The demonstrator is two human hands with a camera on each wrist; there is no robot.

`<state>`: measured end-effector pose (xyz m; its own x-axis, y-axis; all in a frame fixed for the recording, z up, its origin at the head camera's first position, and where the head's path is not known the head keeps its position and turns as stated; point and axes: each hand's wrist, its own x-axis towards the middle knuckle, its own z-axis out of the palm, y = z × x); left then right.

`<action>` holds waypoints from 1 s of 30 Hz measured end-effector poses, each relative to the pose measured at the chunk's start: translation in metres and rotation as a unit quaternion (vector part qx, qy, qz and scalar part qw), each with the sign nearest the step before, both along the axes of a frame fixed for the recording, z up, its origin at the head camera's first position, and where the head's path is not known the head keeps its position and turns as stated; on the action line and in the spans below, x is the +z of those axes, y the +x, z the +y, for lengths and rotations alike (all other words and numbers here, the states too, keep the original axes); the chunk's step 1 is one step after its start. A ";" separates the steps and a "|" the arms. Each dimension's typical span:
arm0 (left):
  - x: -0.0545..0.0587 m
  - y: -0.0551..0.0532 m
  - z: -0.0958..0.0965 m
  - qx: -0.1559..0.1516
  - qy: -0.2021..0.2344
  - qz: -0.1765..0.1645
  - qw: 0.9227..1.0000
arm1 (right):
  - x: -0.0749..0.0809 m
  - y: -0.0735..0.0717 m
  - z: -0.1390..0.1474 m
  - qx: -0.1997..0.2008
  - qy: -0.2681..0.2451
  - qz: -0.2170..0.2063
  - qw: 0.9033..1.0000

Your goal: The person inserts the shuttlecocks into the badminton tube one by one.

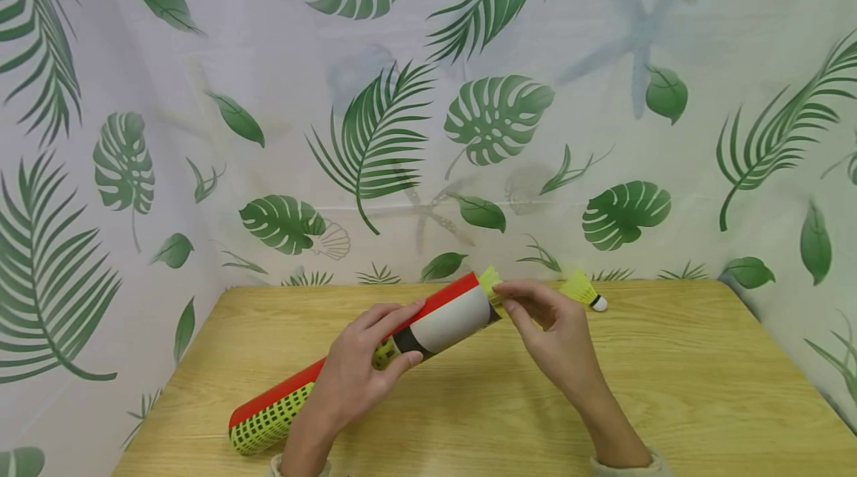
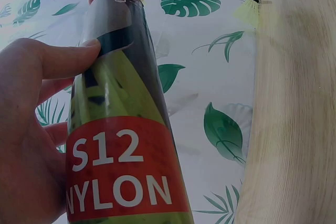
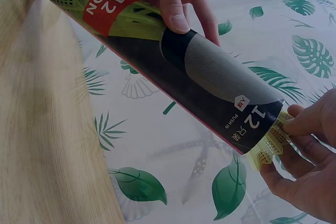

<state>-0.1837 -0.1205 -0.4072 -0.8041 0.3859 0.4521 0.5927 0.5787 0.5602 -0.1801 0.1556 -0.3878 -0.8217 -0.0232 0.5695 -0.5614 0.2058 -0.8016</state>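
Note:
A long shuttlecock tube, red, white, black and see-through yellow-green, lies slantwise across my view. Its lower left end is down by the table and its open end is raised to the right. My left hand grips it round the middle, thumb on the near side. From the raised mouth sticks the yellow skirt of a shuttlecock; its cork is hidden inside. My right hand pinches that skirt between thumb and fingers. In the left wrist view, the tube's label reads "S12 NYLON".
A second yellow shuttlecock with a white cork lies on the wooden table near its back edge, just beyond my right hand. A white leaf-print sheet hangs behind the table and along its sides.

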 end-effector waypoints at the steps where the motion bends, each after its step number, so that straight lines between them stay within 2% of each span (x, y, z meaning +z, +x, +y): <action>1: 0.000 0.000 0.000 0.000 0.000 0.000 1.000 | 0.000 0.000 0.000 0.002 -0.001 -0.001 1.000; 10: -0.001 0.000 0.001 -0.008 0.005 0.007 1.000 | -0.002 -0.001 0.000 0.034 -0.012 -0.008 0.999; 18: -0.001 0.000 0.003 -0.020 0.015 0.000 1.000 | -0.003 -0.001 0.003 0.045 -0.006 -0.024 0.999; 30: -0.004 -0.001 0.007 -0.027 0.011 -0.001 1.000 | 0.000 -0.004 0.012 0.087 0.024 -0.079 0.993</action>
